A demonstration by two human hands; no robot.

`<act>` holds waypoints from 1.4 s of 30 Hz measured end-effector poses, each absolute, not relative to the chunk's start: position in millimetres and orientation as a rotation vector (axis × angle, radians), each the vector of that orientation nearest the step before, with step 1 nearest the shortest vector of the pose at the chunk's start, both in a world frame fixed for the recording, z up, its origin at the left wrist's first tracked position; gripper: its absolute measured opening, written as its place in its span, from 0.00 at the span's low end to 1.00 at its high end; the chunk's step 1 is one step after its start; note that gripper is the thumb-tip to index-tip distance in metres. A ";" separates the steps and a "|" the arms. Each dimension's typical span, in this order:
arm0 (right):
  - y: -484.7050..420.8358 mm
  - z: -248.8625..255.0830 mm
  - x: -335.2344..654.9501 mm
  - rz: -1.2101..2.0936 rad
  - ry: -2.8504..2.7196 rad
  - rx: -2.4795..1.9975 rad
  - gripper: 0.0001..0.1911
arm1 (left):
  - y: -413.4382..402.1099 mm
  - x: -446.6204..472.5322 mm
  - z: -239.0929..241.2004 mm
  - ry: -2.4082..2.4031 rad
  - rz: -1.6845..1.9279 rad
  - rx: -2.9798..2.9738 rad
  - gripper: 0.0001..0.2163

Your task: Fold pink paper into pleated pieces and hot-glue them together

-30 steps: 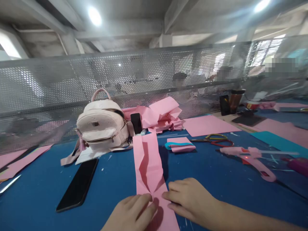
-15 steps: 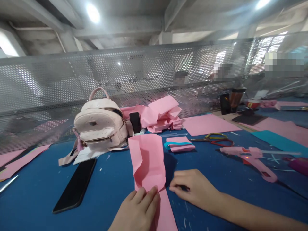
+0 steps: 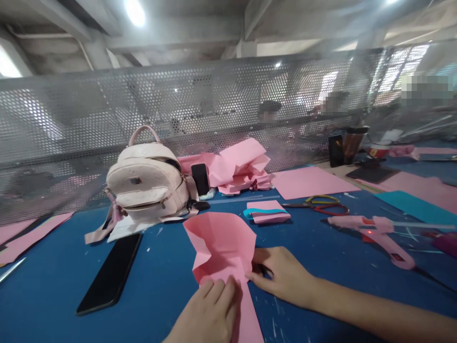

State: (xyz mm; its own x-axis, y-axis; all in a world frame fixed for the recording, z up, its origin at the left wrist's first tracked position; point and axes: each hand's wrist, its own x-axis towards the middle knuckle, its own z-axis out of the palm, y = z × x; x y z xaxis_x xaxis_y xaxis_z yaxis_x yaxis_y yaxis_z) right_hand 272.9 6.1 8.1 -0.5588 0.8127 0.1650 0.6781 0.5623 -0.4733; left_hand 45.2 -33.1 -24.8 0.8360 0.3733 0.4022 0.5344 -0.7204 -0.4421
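Note:
A pink sheet of paper (image 3: 228, 238) lies lengthwise in front of me, its far part raised and curling up into a hollow with creased sides. My left hand (image 3: 210, 307) presses on its middle with bent fingers held close together, at the base of the raised part. At the right side of the raised part, my right hand (image 3: 282, 276) pinches the paper's edge between thumb and fingers. Just beyond sits a small folded pink paper piece (image 3: 269, 216) with a blue strip across it.
A pink glue gun (image 3: 373, 228) and scissors (image 3: 326, 204) lie at the right. At the left are a black phone (image 3: 110, 274) and a pale backpack (image 3: 148, 178). Crumpled pink paper (image 3: 243, 166) stands by the perforated metal screen (image 3: 221, 95); people are behind it.
My right hand has moved left onto the paper's right edge and taken hold of it. The raised part has widened and its top has tipped lower. My left hand stays nearly in place.

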 end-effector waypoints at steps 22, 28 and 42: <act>-7.8 -10.0 282.1 -0.064 -2.714 -0.900 0.18 | -14.6 41.3 -31.0 -0.576 -0.550 -2.434 0.18; -1.0 -10.7 286.7 0.052 -2.631 -1.135 0.18 | -9.0 38.3 -33.1 -0.511 -0.474 -2.411 0.18; 1.1 -11.4 278.8 0.111 -2.661 -1.217 0.20 | 1.2 41.9 -35.8 -0.537 -0.554 -2.377 0.17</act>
